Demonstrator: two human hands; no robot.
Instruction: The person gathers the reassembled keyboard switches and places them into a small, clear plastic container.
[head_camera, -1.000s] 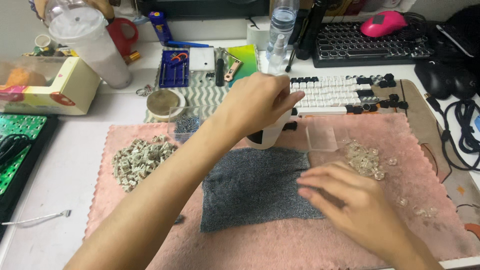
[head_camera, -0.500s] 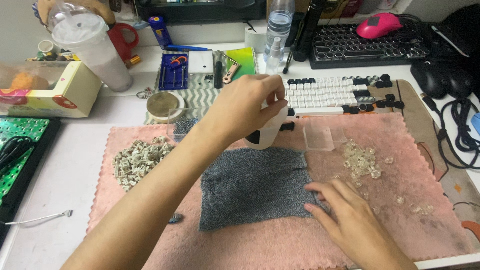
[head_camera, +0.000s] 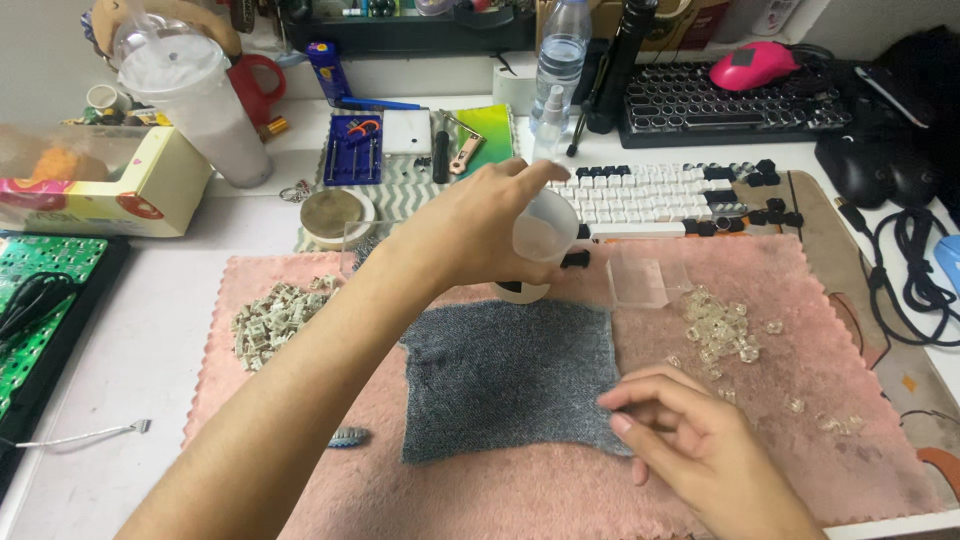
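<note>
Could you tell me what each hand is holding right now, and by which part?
The left hand grips a small translucent white cup by its side wall; the right hand pinches the grey cloth at its right edge.

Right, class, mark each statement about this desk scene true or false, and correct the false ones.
1. The left hand holds a small translucent cup. True.
2. The right hand pinches the edge of the grey cloth. True.
3. The grey cloth lies on a blue towel. False: it lies on a pink towel.
4. The clear parts lie left of the grey cloth. False: they lie to its right.
5. A pink mouse rests on the dark keyboard. True.
</note>
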